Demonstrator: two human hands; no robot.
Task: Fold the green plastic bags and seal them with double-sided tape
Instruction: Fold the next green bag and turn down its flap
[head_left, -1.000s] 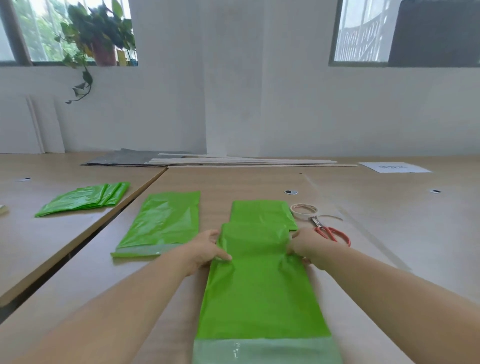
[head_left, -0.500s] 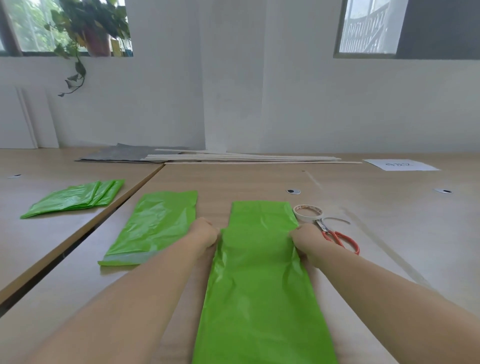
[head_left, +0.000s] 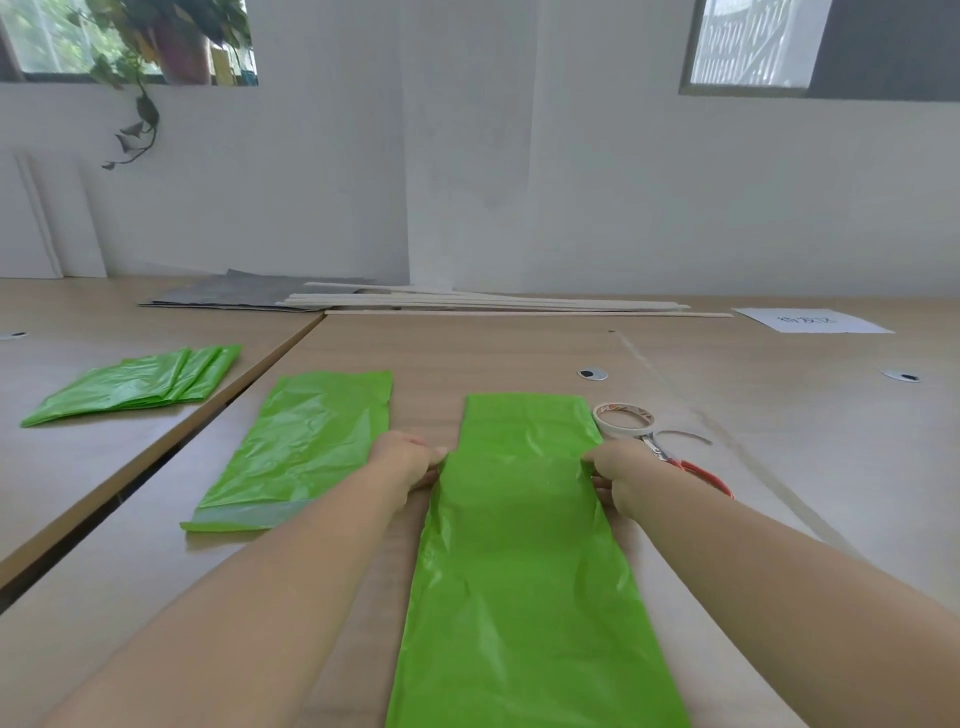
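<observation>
The bag (head_left: 524, 545) is laid flat and lengthwise at the centre of the table (head_left: 493, 353), its near end cut off by the bottom of the view. It is held part-way along from both sides. Its left edge is pinched by the left hand (head_left: 410, 462) and its right edge by the right hand (head_left: 621, 475), fingers curled, with the bag's full width between them. A crosswise fold appears to be in the making along the line between the hands, where the far part is seen narrower than the near part.

For a clean fold, both edges should be kept taut and level so that the crease runs square across. The side edges should be matched before anything is pressed flat, and trapped air should be smoothed out. The film looks thin and slippery, so a skewed crease is to be expected if one hand leads.

The tape (head_left: 623, 418) and scissors (head_left: 691, 470) are found just right of the bag, within easy reach of the right hand.

Of containers, only bags are seen. Nothing can be made out inside the held bag. A second bag (head_left: 306, 447), also flat and with a pale strip at its near end, is laid just to the left. A stack (head_left: 135, 382) of folded bags lies far left on the next table (head_left: 62, 483). Whether these are sealed cannot be told.
</observation>
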